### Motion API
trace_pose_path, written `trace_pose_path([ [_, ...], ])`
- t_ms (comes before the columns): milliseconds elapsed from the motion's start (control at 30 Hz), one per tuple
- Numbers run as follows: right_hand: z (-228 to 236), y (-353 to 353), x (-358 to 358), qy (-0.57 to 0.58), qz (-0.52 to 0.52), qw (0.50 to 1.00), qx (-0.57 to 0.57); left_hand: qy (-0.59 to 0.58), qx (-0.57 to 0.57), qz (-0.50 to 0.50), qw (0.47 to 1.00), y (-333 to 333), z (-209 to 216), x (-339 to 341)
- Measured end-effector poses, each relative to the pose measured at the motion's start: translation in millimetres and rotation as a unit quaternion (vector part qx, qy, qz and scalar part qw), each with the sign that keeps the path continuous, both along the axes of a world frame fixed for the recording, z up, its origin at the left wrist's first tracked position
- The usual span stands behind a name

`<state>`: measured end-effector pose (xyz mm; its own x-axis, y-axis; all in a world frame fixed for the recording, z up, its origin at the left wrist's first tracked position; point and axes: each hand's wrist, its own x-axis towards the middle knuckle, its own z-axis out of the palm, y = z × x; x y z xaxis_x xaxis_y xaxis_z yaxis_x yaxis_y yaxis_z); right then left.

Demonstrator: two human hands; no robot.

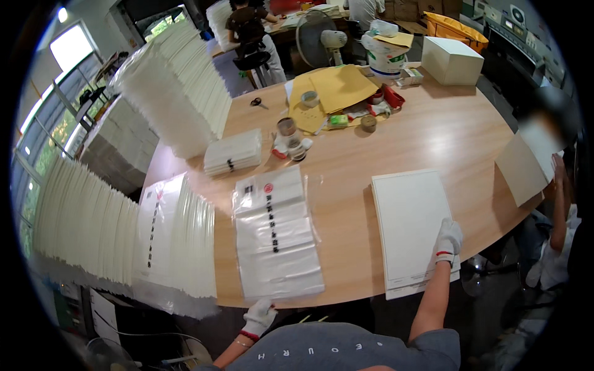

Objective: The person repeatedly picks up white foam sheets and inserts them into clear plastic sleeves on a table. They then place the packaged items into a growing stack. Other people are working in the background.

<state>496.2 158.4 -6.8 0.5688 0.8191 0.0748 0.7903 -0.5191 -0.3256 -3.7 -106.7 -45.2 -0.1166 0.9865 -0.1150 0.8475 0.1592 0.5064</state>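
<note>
My left hand [260,318], in a white knit glove with a red cuff, is at the table's front edge. It is beside the lower edge of a clear plastic bag [281,247] with black and red print that lies flat. Its fingers look bent, but whether they pinch the bag is too small to tell. My right hand [450,237], gloved the same way, is closed on the right edge of a stack of white sheets [408,216]. The stack lies to the right of the bag, its lower sheets slightly offset at the near end.
Rows of packed white stacks [86,216] and a tall white pile [179,86] line the left. Farther back are tape rolls [288,128], scissors [258,102], yellow paper [340,86], a bucket [385,55] and a white box [451,60]. At right, another person holds a folded board [520,167].
</note>
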Motion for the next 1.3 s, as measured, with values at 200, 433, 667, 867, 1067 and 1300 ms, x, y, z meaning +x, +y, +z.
trace_pose_path([
  [200, 11.9, -28.1, -90.5, 0.028, -0.069, 0.997, 0.004, 0.051, 0.184, -0.182, 0.965, 40.9, 9.5, -12.6],
  [433, -14.0, -136.0, -173.9, 0.11, 0.123, 0.938, 0.306, 0.165, 0.288, -0.248, 0.91, 44.6, -26.9, -33.1],
  [667, -14.8, -256.2, -275.9, 0.305, 0.281, 0.893, 0.174, 0.167, 0.262, -0.266, 0.913, 46.1, -45.6, -31.5],
  [867, -24.5, -287.6, -302.6, 0.504, 0.249, 0.827, 0.022, -0.034, 0.087, -0.25, 0.964, 76.1, -26.1, -43.0],
  [1067, -22.1, -263.7, -338.1, 0.661, 0.163, 0.723, -0.118, -0.21, -0.121, -0.115, 0.963, 78.4, 33.8, -61.3],
  [1300, -35.9, -170.6, -411.1, 0.455, 0.249, 0.853, -0.058, -0.372, -0.043, -0.107, 0.921, 115.9, 2.4, -80.7],
])
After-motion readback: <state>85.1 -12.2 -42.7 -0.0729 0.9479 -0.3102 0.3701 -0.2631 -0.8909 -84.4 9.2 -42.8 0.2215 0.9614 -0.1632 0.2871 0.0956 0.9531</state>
